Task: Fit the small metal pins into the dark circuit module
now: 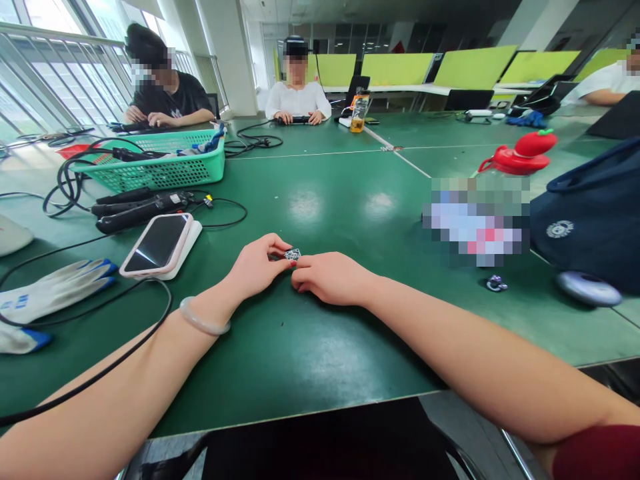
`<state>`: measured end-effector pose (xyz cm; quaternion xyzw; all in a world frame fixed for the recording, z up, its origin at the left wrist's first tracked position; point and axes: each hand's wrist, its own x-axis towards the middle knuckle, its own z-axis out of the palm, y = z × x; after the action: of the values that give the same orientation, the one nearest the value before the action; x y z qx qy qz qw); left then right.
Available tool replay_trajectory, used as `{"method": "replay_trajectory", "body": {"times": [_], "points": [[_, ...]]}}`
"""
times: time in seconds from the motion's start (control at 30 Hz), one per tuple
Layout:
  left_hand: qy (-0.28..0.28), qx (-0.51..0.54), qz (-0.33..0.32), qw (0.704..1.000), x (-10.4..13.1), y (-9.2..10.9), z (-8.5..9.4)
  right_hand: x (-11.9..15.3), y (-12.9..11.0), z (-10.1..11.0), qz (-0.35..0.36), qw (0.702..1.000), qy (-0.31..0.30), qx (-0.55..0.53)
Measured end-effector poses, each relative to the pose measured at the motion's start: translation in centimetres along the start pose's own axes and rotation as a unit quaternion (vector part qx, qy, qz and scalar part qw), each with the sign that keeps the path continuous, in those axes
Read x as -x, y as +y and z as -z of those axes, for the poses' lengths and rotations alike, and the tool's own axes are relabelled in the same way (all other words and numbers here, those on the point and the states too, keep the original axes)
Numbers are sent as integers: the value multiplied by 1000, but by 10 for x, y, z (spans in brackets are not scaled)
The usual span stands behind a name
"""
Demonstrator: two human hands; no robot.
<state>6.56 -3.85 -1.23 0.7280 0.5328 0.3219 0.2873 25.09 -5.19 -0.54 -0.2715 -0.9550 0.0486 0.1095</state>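
Note:
Over the green table [320, 353], my left hand [257, 265] pinches a small black-and-white patterned piece [293, 254] between thumb and fingers. Its exact kind is too small to make out. My right hand [333, 277] meets it from the other side, its fingers curled and closed at the piece's near right edge. The fingertips of both hands almost touch and partly hide the piece. A pale bangle [203, 319] circles my left wrist.
Left lie a phone [159, 243], work gloves [60, 293], black cables and a green basket [160, 170]. Right are a red-lidded bottle [520, 157], a small shiny dark object [496, 283] and a navy bag [590, 213]. Other people sit across the table.

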Motion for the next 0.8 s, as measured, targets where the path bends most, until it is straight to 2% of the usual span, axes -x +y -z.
{"method": "replay_trajectory", "body": {"times": [0.13, 0.37, 0.53, 0.8], "points": [[-9, 6, -6, 1000, 1, 1, 0, 0, 2, -2, -21, 1000, 13, -4], [-18, 16, 0, 1000, 1, 1, 0, 4, 12, 1, -66, 995, 32, -70], [-23, 16, 0, 1000, 1, 2, 0, 4, 12, 3, -63, 992, 11, -106], [-27, 23, -5, 999, 2, 2, 0, -1, 9, -2, -93, 991, -5, -91]]}}
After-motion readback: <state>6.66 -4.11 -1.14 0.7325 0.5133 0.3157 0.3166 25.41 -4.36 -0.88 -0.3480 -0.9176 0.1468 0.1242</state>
